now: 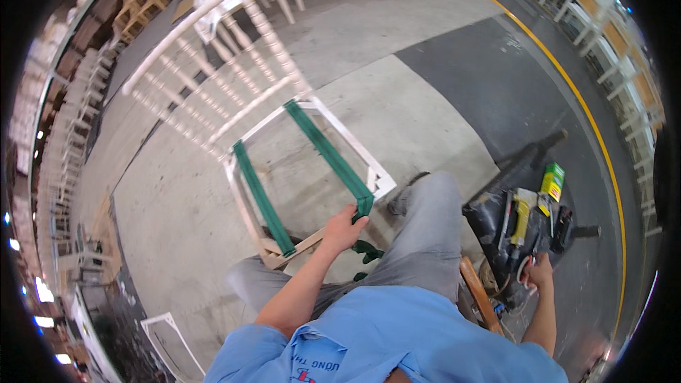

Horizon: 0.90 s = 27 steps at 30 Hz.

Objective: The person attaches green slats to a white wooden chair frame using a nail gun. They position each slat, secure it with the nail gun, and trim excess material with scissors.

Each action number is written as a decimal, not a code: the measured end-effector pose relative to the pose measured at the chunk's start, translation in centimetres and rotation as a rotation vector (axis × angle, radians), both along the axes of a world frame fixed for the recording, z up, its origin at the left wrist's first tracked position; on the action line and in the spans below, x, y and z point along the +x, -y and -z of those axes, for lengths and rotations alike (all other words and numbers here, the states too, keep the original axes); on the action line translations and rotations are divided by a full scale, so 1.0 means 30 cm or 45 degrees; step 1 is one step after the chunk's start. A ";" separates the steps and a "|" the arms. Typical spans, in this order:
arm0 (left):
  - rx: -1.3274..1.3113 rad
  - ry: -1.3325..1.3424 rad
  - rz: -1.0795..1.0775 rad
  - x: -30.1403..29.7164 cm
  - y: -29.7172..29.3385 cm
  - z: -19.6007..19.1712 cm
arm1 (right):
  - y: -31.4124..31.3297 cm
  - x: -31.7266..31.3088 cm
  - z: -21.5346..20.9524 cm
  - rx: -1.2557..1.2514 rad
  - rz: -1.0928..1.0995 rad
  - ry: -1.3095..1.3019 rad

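The step in hand seems to be stretching the green strap [330, 149] over the near edge of the white chair frame [355, 145], which is in front of the person; the next move probably calls for an even pull. The left hand [344, 230] pinches the strap's end, its forearm [301, 287] reaching forward. The right hand [541, 272], out sideways at the black stool [520, 163], curls by a red-and-white handle [523, 269]; its grip I cannot tell.

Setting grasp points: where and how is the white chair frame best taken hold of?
Probably midway along the right seat rail, from its outer side: it looks bare, straight and slim, and the gap to the nearer green strap should leave room to wrap round. The left hand grips that strap's near end, so stay clear there.
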<state>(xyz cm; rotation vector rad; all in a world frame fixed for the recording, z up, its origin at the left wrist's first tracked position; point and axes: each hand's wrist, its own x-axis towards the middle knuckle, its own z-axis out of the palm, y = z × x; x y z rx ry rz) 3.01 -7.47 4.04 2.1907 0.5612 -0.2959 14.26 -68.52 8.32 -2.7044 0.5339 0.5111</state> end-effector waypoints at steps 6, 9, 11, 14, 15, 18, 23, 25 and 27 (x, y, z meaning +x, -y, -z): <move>-1.025 -0.183 -0.482 0.027 -0.092 -0.017 | -0.104 -0.073 -0.201 1.154 0.534 0.108; -1.720 0.010 -0.606 0.055 -0.158 -0.028 | -0.293 -0.025 -0.273 1.322 0.227 0.259; -1.829 0.057 -0.626 0.081 -0.185 -0.041 | -0.454 0.070 -0.307 1.225 -0.112 0.149; -1.794 0.116 -0.606 0.103 -0.207 -0.074 | -0.768 0.211 -0.314 1.021 -0.978 0.191; -1.775 0.119 -0.618 0.105 -0.209 -0.087 | -0.860 0.269 -0.331 0.548 -1.334 0.243; -1.742 0.125 -0.664 0.099 -0.203 -0.117 | -1.143 0.380 -0.293 0.293 -1.935 0.392; -1.719 0.135 -0.700 0.087 -0.199 -0.132 | -1.428 0.509 -0.155 0.036 -2.470 0.267; -1.680 0.091 -0.747 0.087 -0.201 -0.127 | -1.477 0.536 -0.102 -0.096 -2.563 0.141; -1.725 0.124 -0.719 0.085 -0.203 -0.122 | -1.511 0.549 -0.055 0.019 -2.640 0.158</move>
